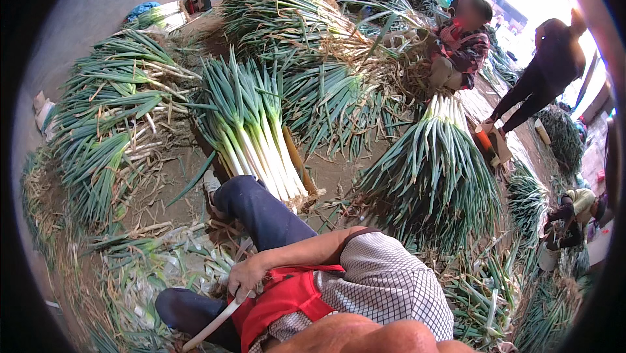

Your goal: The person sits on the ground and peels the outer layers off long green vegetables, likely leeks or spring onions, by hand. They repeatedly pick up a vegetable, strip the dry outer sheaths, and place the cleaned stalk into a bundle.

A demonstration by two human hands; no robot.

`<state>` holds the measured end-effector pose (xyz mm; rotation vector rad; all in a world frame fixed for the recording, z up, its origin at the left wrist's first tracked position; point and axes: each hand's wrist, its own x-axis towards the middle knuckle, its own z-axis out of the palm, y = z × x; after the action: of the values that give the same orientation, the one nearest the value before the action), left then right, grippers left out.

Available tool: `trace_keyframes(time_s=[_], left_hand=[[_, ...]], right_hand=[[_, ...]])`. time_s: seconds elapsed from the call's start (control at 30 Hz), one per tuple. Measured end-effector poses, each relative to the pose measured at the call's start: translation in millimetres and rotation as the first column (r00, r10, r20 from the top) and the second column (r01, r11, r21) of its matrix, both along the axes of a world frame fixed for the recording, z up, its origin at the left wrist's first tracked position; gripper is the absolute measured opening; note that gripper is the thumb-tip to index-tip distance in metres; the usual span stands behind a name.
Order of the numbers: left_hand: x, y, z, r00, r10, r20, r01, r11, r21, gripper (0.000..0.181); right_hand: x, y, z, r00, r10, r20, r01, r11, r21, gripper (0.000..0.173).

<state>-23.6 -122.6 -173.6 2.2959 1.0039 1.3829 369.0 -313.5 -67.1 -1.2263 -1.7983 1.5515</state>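
My right hand (248, 275) is in front of the red apron (281, 299), its fingers closed around the white shank of a Welsh onion (215, 322). That shank slants down and left across my dark trouser leg. Its lower end runs close to the picture's bottom edge. My left hand is out of view. Beyond my upper knee (249, 206) a thick bunch of trimmed Welsh onions (259, 143) lies with white shanks towards me and green leaves pointing away. A brown bar (296, 160) runs along the bunch's right side.
Untrimmed onions lie in heaps at left (107, 123) and at the back (293, 15). A large onion pile (435, 172) fans out to the right. Peeled leaves and scraps (181, 265) litter the floor. A person (459, 45) sits behind; another (543, 64) stands; a third (577, 216) works far right.
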Motion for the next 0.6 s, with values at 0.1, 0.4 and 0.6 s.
trace_keyframes(time_s=[0.1,0.4,0.6], left_hand=[[-24,25,-43,0.682,0.061,0.729,0.408,0.795,-0.449,0.024],[19,25,-7,0.777,0.053,0.627,0.210,0.918,-0.338,0.026],[51,22,19,0.598,0.094,0.796,0.396,0.829,-0.395,0.027]], right_hand=[[-7,6,-32,1.000,-0.009,0.000,0.009,1.000,0.018,0.029],[0,-8,-40,0.939,-0.343,0.029,0.313,0.886,0.343,0.023],[2,-5,-25,0.854,-0.511,0.096,0.399,0.762,0.511,0.020]])
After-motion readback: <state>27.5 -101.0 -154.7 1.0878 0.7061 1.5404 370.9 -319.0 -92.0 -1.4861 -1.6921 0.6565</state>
